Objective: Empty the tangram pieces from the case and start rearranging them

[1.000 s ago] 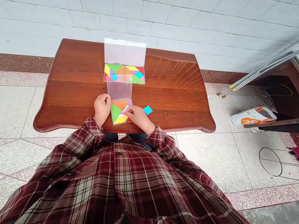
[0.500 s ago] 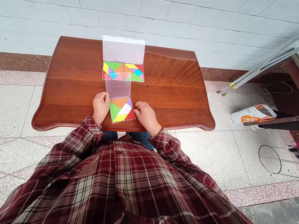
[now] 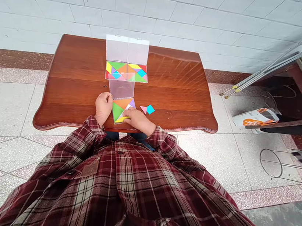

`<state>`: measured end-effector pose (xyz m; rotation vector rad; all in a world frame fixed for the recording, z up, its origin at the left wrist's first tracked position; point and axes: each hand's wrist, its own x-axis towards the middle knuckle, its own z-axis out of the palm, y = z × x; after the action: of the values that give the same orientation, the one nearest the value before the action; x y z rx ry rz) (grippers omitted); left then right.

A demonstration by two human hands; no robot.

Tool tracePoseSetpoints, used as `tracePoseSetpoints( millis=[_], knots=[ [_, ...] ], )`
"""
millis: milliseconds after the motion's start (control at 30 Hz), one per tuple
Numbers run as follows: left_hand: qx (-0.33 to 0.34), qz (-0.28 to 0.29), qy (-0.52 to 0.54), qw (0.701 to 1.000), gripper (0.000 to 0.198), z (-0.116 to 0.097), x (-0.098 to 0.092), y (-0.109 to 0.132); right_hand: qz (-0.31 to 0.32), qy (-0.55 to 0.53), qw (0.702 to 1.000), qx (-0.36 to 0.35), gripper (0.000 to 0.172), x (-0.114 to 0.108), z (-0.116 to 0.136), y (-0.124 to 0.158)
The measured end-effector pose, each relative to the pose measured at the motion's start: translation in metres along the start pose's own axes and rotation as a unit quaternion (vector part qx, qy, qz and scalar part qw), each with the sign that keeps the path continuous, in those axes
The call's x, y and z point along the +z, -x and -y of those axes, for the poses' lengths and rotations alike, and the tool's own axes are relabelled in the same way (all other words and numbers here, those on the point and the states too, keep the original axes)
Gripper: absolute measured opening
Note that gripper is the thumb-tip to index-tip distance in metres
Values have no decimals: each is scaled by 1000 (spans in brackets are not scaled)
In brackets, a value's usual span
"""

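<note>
We start at the left, where pale floor tiles run up to a white tiled wall with a dark red skirting band. The brown wooden counter (image 3: 67, 91) stands against that wall. Our left hand (image 3: 103, 106) rests on it near the front edge, fingers curled in narrow, touching the left side of the near puzzle tray (image 3: 120, 109); whether it grips the tray edge or only leans on it we cannot tell. The tray lies flat and holds coloured flat pieces: a green triangle (image 3: 116, 110) at the left, an orange one (image 3: 123, 103) at the top, a small purple one (image 3: 132, 103) at the upper right. A clear lid (image 3: 120, 89) lies just beyond it, touching its far side. Farther back sit two more trays side by side, the far puzzle trays (image 3: 126, 71), filled with many-coloured pieces, their clear lids (image 3: 126, 49) lying open toward the wall.

Our right hand (image 3: 138, 119) lies over the lower right part of the near tray, fingers bent narrow, fingertips on a yellow piece (image 3: 122, 119) at the tray's near edge; we cannot tell if it is pinched or only pressed. Just to the right of the tray, loose on the counter, lie a pink triangle (image 3: 143, 109) and, touching or nearly touching it, a blue square (image 3: 150, 109).

Well to the right, on the floor, lie a white and orange box (image 3: 254, 117), some metal poles (image 3: 280, 57) leaning against the wall, and a wire ring (image 3: 271, 163).
</note>
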<state>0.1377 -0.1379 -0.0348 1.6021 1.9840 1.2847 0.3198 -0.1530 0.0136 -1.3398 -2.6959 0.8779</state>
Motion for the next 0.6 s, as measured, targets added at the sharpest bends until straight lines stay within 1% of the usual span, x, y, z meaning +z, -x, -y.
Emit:
tracePoseSetpoints(
  millis=[67, 133, 167, 267, 367, 433, 500, 600],
  knots=[
    [1, 1, 1, 1000, 19, 0, 0, 0, -27, -48, 998, -11, 4, -2, -6, 1],
    [0, 1, 2, 1000, 19, 0, 0, 0, -73, -108, 991, -5, 7, -5, -16, 5],
    [-1, 2, 3, 1000, 18, 0, 0, -1, -101, -139, 985, 11, 8, -7, -23, 8],
    [-6, 2, 2, 1000, 17, -1, -1, -1, -188, -197, 957, 95, 8, -13, -51, 17],
    [-8, 0, -1, 1000, 17, 0, -1, -2, -247, -197, 930, 187, 10, -19, -81, 26],
    [-8, 0, -3, 1000, 16, 0, -2, -2, -259, -188, 920, 225, 11, -21, -95, 30],
    [-7, -1, -3, 1000, 16, 0, -2, -2, -250, -173, 920, 246, 13, -21, -103, 33],
    [-3, -1, 0, 1000, 16, 1, -2, -2, -251, -112, 924, 265, 16, -20, -101, 34]
  ],
)
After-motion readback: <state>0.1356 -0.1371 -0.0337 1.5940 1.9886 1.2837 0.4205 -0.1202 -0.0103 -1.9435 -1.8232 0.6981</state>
